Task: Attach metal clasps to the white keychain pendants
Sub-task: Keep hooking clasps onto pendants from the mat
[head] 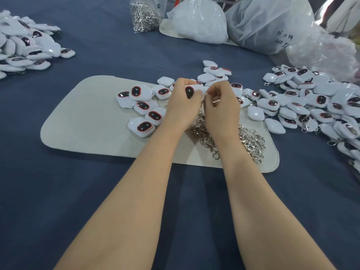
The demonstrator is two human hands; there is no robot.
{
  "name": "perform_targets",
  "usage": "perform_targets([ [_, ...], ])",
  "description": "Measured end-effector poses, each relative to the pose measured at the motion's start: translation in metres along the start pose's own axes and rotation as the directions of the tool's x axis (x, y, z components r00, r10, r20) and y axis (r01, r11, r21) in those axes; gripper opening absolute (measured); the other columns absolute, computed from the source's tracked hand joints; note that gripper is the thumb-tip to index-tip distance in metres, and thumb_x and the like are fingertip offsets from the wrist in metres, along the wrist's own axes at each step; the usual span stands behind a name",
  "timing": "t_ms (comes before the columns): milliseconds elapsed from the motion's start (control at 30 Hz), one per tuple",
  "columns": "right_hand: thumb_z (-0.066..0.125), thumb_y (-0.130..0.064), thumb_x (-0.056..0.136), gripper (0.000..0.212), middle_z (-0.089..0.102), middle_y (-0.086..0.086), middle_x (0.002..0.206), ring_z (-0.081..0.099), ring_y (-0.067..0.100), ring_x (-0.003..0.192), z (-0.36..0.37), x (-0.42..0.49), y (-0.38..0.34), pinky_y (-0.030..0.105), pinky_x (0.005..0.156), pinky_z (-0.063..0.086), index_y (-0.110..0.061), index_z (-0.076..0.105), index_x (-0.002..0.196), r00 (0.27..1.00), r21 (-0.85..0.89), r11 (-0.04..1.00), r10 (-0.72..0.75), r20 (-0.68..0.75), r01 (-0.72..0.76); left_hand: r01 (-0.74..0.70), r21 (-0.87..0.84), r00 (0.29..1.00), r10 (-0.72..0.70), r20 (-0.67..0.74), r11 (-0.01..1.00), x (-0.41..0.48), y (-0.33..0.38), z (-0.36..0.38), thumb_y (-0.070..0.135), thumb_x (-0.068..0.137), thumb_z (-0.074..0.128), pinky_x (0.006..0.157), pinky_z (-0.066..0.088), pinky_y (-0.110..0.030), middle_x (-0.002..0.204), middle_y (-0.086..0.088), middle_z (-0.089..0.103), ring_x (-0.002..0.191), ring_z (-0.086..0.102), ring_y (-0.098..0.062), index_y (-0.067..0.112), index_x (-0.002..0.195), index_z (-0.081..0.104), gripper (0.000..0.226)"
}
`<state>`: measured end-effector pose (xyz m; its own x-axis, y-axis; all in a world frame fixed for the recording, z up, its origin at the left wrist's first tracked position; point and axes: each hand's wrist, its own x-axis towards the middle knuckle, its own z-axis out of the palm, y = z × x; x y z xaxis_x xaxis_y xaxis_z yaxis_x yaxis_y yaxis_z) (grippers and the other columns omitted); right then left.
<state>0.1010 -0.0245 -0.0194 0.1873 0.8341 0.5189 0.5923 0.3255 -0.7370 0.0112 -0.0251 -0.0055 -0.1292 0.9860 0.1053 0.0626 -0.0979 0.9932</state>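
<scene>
My left hand [183, 102] grips a white keychain pendant [191, 90] with a dark oval window, held above the grey felt mat [81, 121]. My right hand [221, 103] sits right beside it with its fingers curled, pinching at the pendant's edge; the clasp between the fingers is hidden. Loose metal clasps [245, 139] lie in a heap on the mat under my wrists. Several bare pendants [145, 114] lie on the mat to the left of my hands.
A large pile of pendants [311, 106] spreads across the blue cloth on the right, another pile [25, 45] at the far left. A clear bag of clasps [145, 14] and white plastic bags [200, 22] stand at the back.
</scene>
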Motion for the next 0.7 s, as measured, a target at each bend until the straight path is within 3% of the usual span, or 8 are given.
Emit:
perform_targets([
  [100,0.054,-0.005,0.089,0.019,0.056,-0.015,0.089,0.054,0.001,0.086,0.0,0.0,-0.004,0.018,0.081,0.045,-0.024,0.052,0.096,0.999,0.118,0.993,0.023,0.025,-0.026,0.215,-0.356,0.977,-0.205,0.066,0.91,0.001,0.007,-0.003,0.008,0.093,0.045,0.049,0.034,-0.021,0.067,0.002,0.049,0.042,0.041,-0.006,0.017,0.091,0.051,0.01],
  [233,0.054,-0.007,0.091,0.016,0.057,-0.021,0.083,0.055,-0.008,0.08,0.002,0.002,-0.004,0.011,0.078,0.044,-0.022,0.057,0.091,0.996,0.188,0.979,0.071,0.063,-0.081,0.352,-0.52,0.933,-0.338,0.127,0.778,0.002,0.01,-0.007,0.004,0.091,0.043,0.043,0.031,-0.016,0.048,0.006,0.043,0.037,0.036,-0.005,0.015,0.073,0.046,0.022],
  [400,0.055,-0.007,0.09,0.026,0.058,-0.017,0.077,0.054,-0.007,0.072,0.002,-0.001,-0.009,0.006,0.068,0.039,-0.032,0.05,0.085,0.996,0.231,0.969,0.089,-0.008,-0.085,0.402,-0.576,0.908,-0.392,0.149,0.712,0.001,0.009,-0.008,0.005,0.092,0.048,0.04,0.037,-0.015,0.062,-0.001,0.044,0.04,0.04,-0.005,0.013,0.076,0.048,0.018],
  [567,0.055,-0.008,0.09,0.016,0.057,-0.015,0.075,0.054,-0.003,0.072,0.001,-0.003,-0.012,0.006,0.068,0.039,-0.023,0.053,0.089,0.996,0.185,0.981,0.062,-0.07,-0.048,0.429,-0.605,0.892,-0.422,0.164,0.671,0.001,0.009,-0.009,0.006,0.092,0.052,0.04,0.039,-0.016,0.046,0.001,0.047,0.036,0.041,-0.007,0.011,0.073,0.05,0.02],
  [700,0.055,-0.006,0.09,0.01,0.06,-0.013,0.078,0.055,-0.003,0.074,0.001,-0.004,-0.012,0.007,0.07,0.041,-0.013,0.062,0.093,0.998,0.11,0.994,0.019,-0.064,-0.012,0.425,-0.606,0.887,-0.444,0.129,0.672,0.002,0.007,-0.008,0.006,0.091,0.054,0.04,0.039,-0.015,0.056,-0.002,0.048,0.036,0.042,-0.006,0.01,0.077,0.052,0.015],
])
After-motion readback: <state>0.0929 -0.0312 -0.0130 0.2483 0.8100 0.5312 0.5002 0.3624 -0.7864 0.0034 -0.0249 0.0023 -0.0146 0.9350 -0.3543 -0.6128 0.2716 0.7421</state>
